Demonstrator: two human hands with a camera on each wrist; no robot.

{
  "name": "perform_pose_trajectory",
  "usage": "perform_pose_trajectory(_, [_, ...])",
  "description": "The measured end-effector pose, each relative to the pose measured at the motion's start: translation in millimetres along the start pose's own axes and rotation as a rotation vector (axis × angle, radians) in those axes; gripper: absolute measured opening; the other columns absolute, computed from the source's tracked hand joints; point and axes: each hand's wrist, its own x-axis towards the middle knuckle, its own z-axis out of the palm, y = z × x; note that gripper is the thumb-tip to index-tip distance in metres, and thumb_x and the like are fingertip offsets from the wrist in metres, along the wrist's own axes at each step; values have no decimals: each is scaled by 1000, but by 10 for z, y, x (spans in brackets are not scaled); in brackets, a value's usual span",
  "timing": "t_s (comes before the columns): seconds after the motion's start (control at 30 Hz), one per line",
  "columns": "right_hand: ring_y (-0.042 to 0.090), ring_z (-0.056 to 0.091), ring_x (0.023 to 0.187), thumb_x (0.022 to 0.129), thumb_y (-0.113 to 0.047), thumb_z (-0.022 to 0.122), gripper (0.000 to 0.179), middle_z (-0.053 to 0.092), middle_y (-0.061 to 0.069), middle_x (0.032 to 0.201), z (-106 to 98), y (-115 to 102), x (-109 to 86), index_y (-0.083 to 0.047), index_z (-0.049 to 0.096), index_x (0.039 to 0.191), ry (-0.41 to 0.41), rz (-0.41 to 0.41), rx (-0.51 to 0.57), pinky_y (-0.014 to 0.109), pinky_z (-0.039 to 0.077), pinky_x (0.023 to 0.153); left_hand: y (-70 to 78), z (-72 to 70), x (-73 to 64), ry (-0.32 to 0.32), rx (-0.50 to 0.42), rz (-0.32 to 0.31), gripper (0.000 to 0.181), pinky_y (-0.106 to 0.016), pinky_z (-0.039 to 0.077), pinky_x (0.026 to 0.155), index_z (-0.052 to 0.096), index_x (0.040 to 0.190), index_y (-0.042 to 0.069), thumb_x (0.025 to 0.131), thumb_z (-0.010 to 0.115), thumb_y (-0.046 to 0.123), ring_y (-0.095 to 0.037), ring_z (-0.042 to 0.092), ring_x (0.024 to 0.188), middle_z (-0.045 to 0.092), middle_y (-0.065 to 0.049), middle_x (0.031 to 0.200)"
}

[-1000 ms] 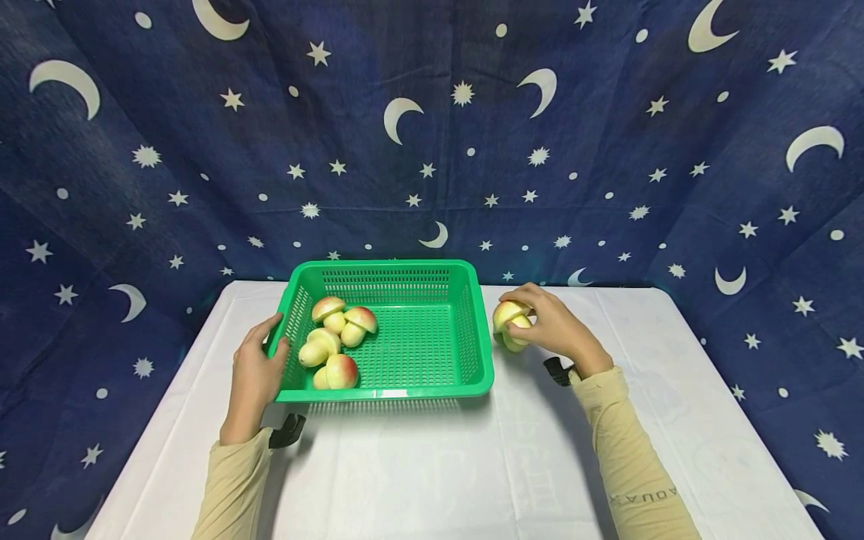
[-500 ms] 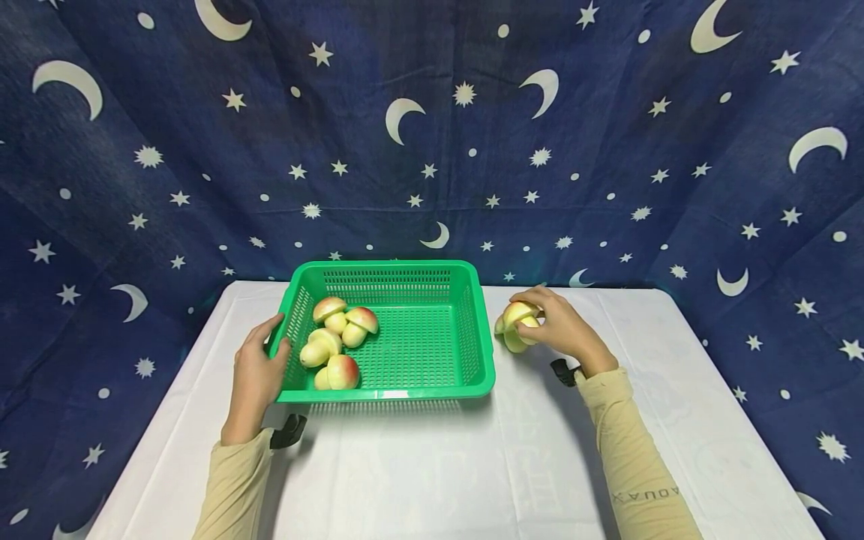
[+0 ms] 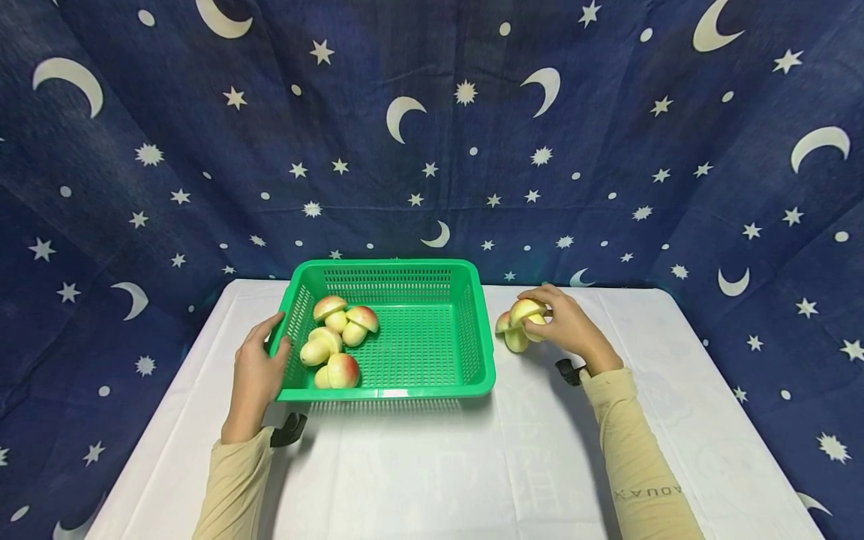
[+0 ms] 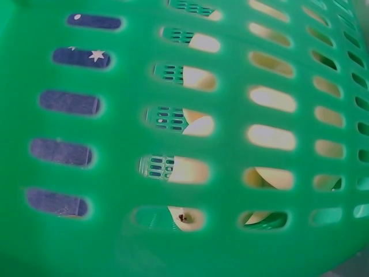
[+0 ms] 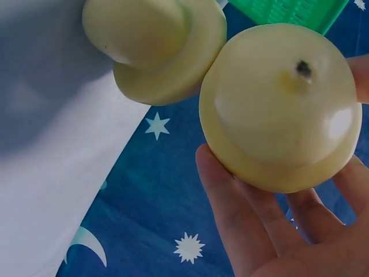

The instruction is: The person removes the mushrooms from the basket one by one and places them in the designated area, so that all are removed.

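My right hand (image 3: 565,324) holds a mushroom-shaped model (image 3: 526,313), with a pale cap and stem, between thumb and fingers. In the right wrist view, the held mushroom (image 5: 282,109) shows its rounded pale end with a dark spot. Just left of it, a second mushroom (image 5: 153,49) lies on the table, right of the basket. My left hand (image 3: 259,367) rests at the left rim of the green plastic basket (image 3: 385,393), fingertips and thumb against the edge. The left wrist view is filled by the slotted basket wall (image 4: 225,190), with pale mushrooms partly showing through.
Several pale mushrooms with reddish caps (image 3: 344,370) lie in the left part of the basket. A white cloth covers the table (image 3: 418,472). Behind the table hangs a dark blue curtain (image 3: 351,210) with moons and stars.
My right hand has moved slightly right with the mushroom in its grip, uncovering more of the second mushroom. The left hand and basket have stayed in place.
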Motion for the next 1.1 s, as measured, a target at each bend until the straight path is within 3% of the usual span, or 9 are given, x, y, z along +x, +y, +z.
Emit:
perform_pose_trajectory(0.63, [32,58,104,84,-5,74,45,60,18,119,-73,119,-15,2,63,127,18,59,18,53,50,92,25,-18,13,-1,-5,-2,47,-55,44,96,50,146,8,100,53,10,-41,55,118,47,-20,148])
perform_pose_trajectory(1.1, [30,56,101,85,-4,72,43,60,19,116,-70,267,-68,3,62,126,39,80,40,51,52,88,-8,6,-6,-1,7,-11,47,-56,47,92,48,147,9,100,52,11,-42,57,115,47,-19,149])
